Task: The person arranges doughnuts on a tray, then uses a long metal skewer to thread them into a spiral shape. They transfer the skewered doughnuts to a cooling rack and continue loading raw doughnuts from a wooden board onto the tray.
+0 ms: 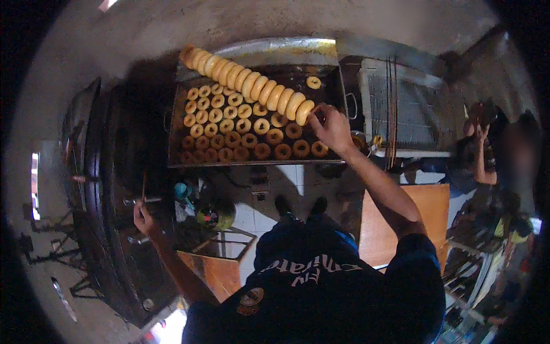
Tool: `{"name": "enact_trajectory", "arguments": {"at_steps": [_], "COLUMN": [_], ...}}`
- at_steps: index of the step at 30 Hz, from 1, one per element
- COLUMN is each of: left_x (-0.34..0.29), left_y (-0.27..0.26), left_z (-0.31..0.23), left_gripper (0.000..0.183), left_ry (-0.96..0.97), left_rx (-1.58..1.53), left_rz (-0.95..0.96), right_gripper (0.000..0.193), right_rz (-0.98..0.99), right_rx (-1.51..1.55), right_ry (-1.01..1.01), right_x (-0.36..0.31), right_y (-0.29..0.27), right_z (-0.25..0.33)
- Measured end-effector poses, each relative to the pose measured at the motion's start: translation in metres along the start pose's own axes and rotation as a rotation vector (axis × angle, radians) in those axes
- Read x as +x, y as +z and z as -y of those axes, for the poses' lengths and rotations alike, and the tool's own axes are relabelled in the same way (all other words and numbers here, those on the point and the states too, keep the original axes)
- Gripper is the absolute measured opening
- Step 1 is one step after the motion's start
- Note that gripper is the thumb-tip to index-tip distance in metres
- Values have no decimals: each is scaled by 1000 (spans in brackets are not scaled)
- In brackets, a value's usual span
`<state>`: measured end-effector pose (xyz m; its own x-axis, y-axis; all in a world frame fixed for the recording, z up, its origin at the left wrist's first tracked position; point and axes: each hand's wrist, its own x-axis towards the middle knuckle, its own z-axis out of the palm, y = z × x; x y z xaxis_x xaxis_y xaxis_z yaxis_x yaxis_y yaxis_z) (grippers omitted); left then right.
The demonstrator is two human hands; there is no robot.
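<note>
1. Ring-shaped bread row (252,86): many golden rings stand face to face in one long line above the pan, perhaps threaded on a rod, which the rings hide.
2. Its long axis slants from the far left down to the near right, extending leftward and away from the right hand (333,127).
3. That right hand is the nearer one: its fingers pinch the row's near right end, apparently bearing its weight.
4. Below the row, loose rings (261,126) lie flat in the wide metal pan (258,164); those along the near side look darker, and a lone ring (313,82) sits apart at the far right.
5. Well apart from the row, at the person's left, the left hand (144,219) appears to grasp a thin stick (144,182) pointing away, beside a dark cabinet (114,172).
6. Right of the pan stands a mesh rack (412,109); farther right, a co-worker's hand (483,133) is raised.
</note>
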<state>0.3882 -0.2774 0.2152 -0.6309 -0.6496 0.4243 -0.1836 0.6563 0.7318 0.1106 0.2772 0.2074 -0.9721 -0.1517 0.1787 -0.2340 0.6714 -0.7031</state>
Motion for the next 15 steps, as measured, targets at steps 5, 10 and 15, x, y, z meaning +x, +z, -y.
{"name": "enact_trajectory", "arguments": {"at_steps": [5,10,15], "left_x": [-14,-30,-57], "left_y": [11,148,248], "left_z": [68,-2,-95], "left_gripper": [30,31,27], "left_ry": [41,29,70], "left_rx": [140,-63,-421], "left_rz": [32,342,627], "right_gripper": [35,19,18], "right_rz": [-237,-262,-520], "right_rx": [233,397,697], "right_ry": [20,362,449], "right_x": [-29,-102,-111], "right_y": [100,217,149], "right_z": [-15,-70,-82]}}
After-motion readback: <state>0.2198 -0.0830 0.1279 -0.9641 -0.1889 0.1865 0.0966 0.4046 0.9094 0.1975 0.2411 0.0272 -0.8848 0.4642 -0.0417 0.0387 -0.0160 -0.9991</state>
